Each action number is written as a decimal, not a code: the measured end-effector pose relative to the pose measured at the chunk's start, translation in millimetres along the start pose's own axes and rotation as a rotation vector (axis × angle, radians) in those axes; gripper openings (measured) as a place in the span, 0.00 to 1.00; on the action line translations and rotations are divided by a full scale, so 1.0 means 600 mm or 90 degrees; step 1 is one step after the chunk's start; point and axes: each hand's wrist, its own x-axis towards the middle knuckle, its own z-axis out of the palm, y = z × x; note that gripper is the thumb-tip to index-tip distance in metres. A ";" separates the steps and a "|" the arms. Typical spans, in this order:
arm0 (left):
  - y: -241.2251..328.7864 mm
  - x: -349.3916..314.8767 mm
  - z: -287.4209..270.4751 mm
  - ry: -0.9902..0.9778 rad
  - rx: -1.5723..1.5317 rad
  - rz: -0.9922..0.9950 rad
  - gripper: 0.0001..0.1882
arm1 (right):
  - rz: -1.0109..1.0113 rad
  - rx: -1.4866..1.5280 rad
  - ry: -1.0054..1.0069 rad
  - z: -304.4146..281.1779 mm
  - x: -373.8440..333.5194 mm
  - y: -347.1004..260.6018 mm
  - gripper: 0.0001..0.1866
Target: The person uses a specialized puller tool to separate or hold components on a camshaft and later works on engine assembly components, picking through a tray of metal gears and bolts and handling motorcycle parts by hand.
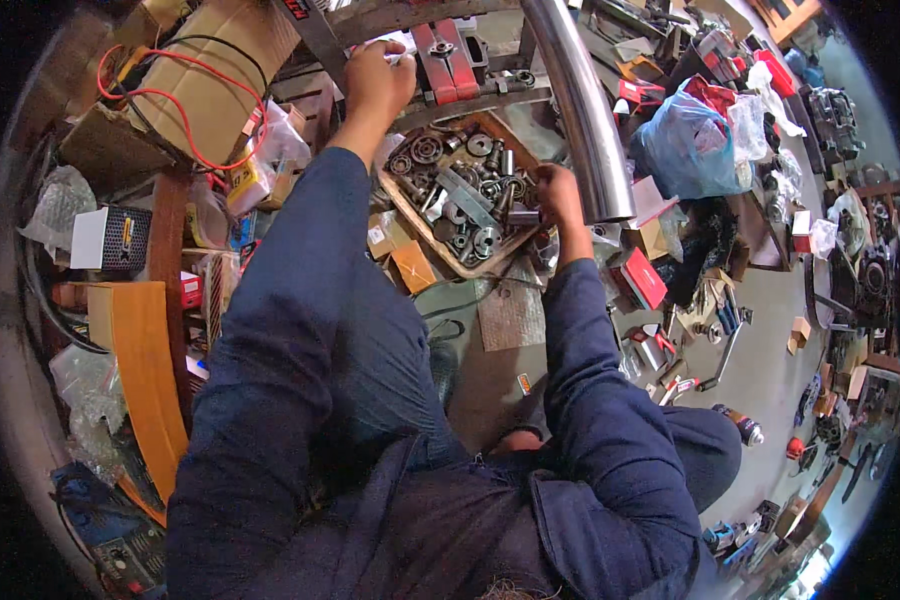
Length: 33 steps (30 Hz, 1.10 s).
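My left hand point(375, 75) reaches far forward and rests on a pale flat object beside a red metal clamp-like part point(448, 58) on a cluttered bench. My right hand point(557, 195) is lower, at the right edge of a wooden tray point(413, 223) filled with several bearings, gears and steel parts. Its fingers curl over a small dark metal piece at the tray's rim; I cannot tell what it is. Both arms wear dark blue sleeves. A thick curved steel pipe point(588, 110) runs just right of my right hand.
A cardboard box point(215, 75) wrapped with red and black wires sits far left. A blue plastic bag point(685, 140) lies at the right. Small boxes, tools and a spray can point(740, 427) litter the concrete floor. An orange curved panel point(145, 370) stands at my left.
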 end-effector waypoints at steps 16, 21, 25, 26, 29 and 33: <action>0.013 -0.008 -0.035 -0.023 0.030 -0.034 0.12 | -0.140 -0.464 -0.077 0.126 -0.013 -0.079 0.12; 0.006 -0.009 -0.031 -0.027 0.025 -0.029 0.11 | -0.204 -0.151 0.034 0.102 -0.058 -0.150 0.18; 0.001 -0.005 -0.016 -0.039 -0.018 -0.054 0.10 | -0.161 -0.220 -0.273 0.072 -0.108 -0.211 0.28; 0.006 -0.004 -0.011 -0.042 -0.023 -0.052 0.10 | -0.164 -0.178 -0.269 0.088 -0.099 -0.181 0.27; 0.021 -0.002 -0.007 -0.071 -0.041 -0.068 0.11 | -0.143 -0.199 -0.274 0.095 -0.071 -0.145 0.27; 0.004 -0.001 -0.030 -0.058 0.039 -0.034 0.17 | -0.096 -0.060 0.088 0.066 -0.054 -0.134 0.26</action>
